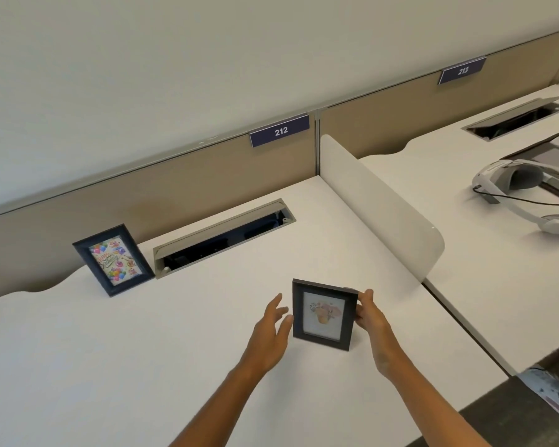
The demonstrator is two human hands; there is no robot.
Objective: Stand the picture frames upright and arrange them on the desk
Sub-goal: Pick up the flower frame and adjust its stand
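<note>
White desk (175, 350) is carrying two frames: the birthday frame (113, 259) is standing at the back left, and the flower frame (324, 314) is standing upright near the middle. Right hand (370, 316) is gripping its right edge; left hand (271, 333) is hovering beside it, fingers straight.

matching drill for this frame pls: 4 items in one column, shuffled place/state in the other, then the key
Items:
1. birthday frame
2. flower frame
3. headset
4. 212 sign

Place/state:
A. on the neighbouring desk, cable attached
B. gripped at its right edge by the right hand, left hand open beside it
C. fixed to the top of the partition
D. upright at the back of the desk, left of the cable slot

Pairs: 1-D, 2-B, 3-A, 4-C
</note>
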